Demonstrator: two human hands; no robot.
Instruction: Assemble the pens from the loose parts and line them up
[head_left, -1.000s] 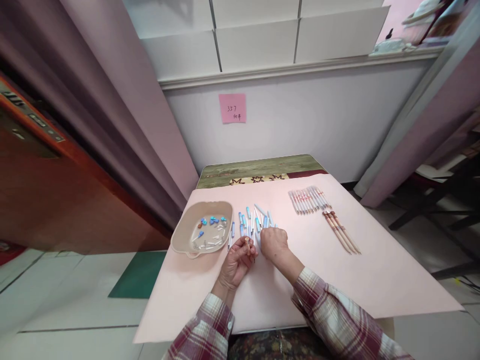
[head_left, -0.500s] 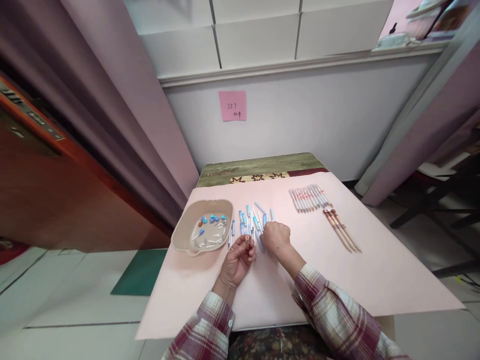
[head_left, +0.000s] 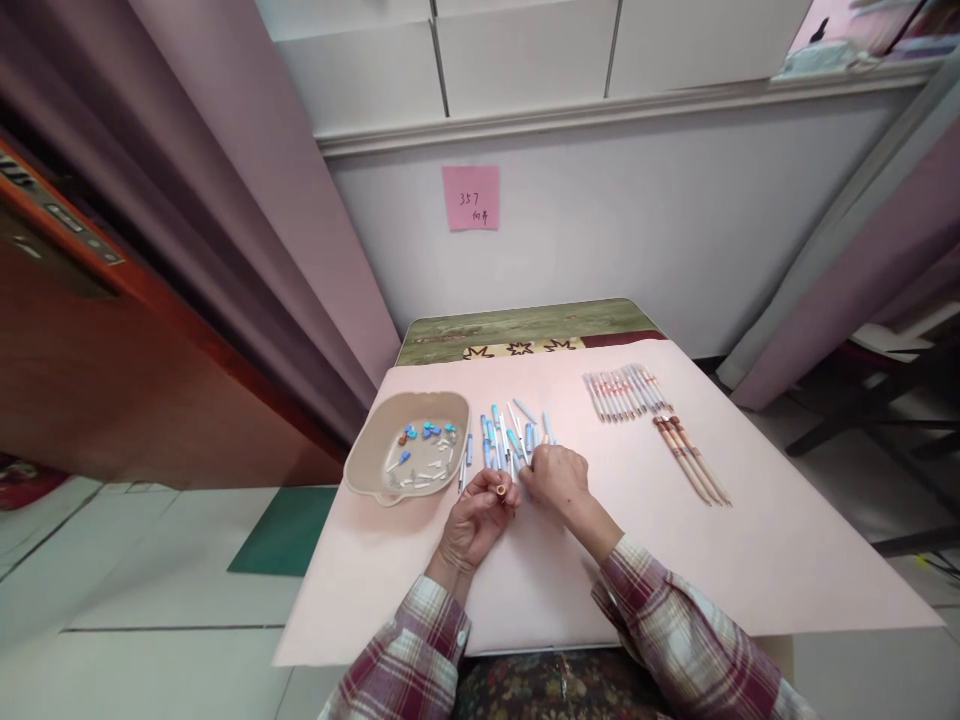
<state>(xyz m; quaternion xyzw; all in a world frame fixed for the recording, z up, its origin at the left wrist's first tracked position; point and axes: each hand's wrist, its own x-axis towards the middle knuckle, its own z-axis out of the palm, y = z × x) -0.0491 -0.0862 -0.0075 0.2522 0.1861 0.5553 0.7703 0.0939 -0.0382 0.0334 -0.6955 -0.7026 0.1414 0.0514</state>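
My left hand (head_left: 471, 525) is closed around a brownish pen barrel (head_left: 501, 491), with its round open end facing up toward me. My right hand (head_left: 559, 476) rests close by on the right, knuckles up and fingers curled down at the near edge of a pile of pen parts. Its fingertips are hidden, so what they grip does not show. In that pile, blue pen barrels (head_left: 486, 428) lie mixed with thin white refills (head_left: 503, 436), just beyond both hands.
On the left stands a beige basin (head_left: 360, 440) holding blue clips, one brown piece and small white parts. A row of assembled pens (head_left: 622, 392) lies at the right, with three brown-topped pens (head_left: 690, 460) below it. Pink paper (head_left: 540, 600) covers the table.
The view has shifted slightly. My left hand has tipped the barrel so its open end shows more. My right hand has stayed by the pile, its fingers curled a little further toward the left.
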